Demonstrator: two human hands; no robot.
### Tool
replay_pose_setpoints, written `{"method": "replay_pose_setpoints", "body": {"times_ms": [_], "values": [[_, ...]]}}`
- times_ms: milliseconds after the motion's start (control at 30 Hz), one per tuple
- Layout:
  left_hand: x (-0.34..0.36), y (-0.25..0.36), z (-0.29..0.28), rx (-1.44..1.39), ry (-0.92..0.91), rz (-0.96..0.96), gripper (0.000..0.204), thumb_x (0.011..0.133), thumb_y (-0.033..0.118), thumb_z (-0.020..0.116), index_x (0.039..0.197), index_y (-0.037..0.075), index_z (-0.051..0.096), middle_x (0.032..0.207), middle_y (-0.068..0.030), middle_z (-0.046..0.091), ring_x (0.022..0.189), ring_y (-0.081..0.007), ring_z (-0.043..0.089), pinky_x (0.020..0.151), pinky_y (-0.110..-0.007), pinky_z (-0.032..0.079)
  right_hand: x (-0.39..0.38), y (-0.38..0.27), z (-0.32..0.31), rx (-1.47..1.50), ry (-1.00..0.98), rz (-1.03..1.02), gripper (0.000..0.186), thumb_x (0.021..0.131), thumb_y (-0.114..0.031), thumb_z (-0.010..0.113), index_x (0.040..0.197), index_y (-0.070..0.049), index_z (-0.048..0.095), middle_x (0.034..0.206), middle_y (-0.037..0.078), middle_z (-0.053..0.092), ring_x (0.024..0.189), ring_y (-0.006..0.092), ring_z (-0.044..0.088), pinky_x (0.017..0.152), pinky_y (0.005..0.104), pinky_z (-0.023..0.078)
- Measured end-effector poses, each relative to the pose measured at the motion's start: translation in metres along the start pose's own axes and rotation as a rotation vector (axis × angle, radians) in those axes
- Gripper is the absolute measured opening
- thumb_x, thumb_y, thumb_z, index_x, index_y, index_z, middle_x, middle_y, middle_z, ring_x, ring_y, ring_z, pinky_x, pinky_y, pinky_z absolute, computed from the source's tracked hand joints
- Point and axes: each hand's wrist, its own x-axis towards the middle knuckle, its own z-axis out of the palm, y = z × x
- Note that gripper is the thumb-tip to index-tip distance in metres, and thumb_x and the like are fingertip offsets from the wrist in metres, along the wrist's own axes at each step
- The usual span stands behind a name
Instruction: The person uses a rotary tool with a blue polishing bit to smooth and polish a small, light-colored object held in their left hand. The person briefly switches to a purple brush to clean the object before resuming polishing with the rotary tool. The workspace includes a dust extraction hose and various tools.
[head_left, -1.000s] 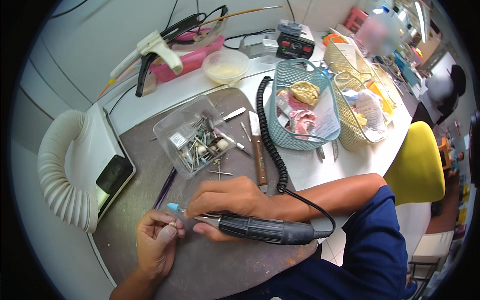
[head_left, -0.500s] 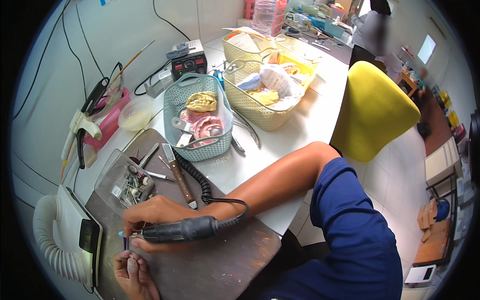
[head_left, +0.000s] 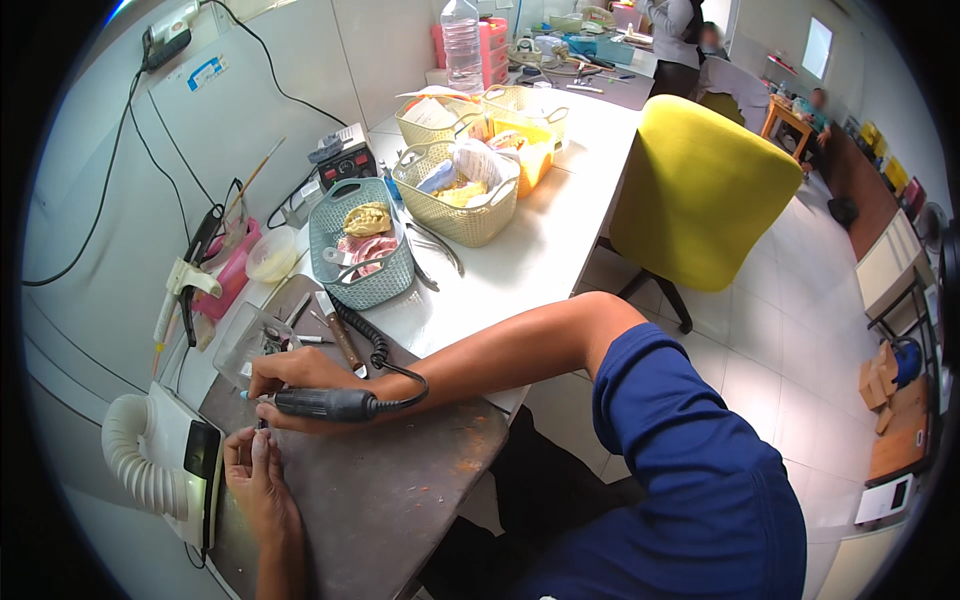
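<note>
View: was swung rightward since the earlier frame, the yellow chair [head_left: 700,190] carried inward.
Right hand [head_left: 300,378]: was closed pen-fashion around the black handpiece [head_left: 325,404].
Left hand [head_left: 258,470]: was set at seven o'clock, fingertips drawn narrow; whether anything was held could not be told.
Handpiece: was judged stiff, fairly heavy, hardly slippery; best gripped near its nose.
Blue tip [head_left: 244,395]: was pointed to nine o'clock, judged fragile.
Coiled cord [head_left: 379,352]: was seen at two o'clock, a likely drag.
Clear tray [head_left: 232,348]: ten o'clock.
Blue-green basket [head_left: 375,290]: one o'clock, further out.

From here I see dental lab/wkshp: rotary handpiece [head_left: 325,404], pink impression [head_left: 376,248] + yellow cast [head_left: 367,219] in blue bskt [head_left: 376,291], flex. hose [head_left: 128,450].
</note>
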Motion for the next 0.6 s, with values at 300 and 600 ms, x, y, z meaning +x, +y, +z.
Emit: {"method": "replay_pose_setpoints", "body": {"times_ms": [300, 600], "values": [[-0.004, 0.009, -0.004, 0.027, 0.012, -0.04, 0.026, 0.093, 0.01, 0.067, 0.116, 0.004, 0.056, 0.101, -0.0005, 0.059, 0.09, -0.0085, 0.058, 0.083, -0.022, 0.047, 0.001, 0.0, 0.007, -0.04, 0.063, 0.085, 0.02, 0.082, -0.017, 0.071, 0.094, -0.002, 0.064, 0.08, 0.015, 0.069, 0.071, 0.0237, 0.069, 0.065, 0.0345, 0.054], [0.0, 0.009, -0.013, -0.137, -0.061, -0.058, 0.019, 0.093, 0.008, 0.066, 0.11, 0.002, 0.061, 0.102, -0.0054, 0.064, 0.092, -0.0116, 0.06, 0.088, -0.025, 0.049, 0.002, -0.009, 0.003, -0.065, -0.119, 0.145, 0.028, 0.084, -0.012, 0.078, 0.102, 0.001, 0.061, 0.091, 0.011, 0.07, 0.082, 0.0136, 0.07, 0.07, 0.0259, 0.057]]}}
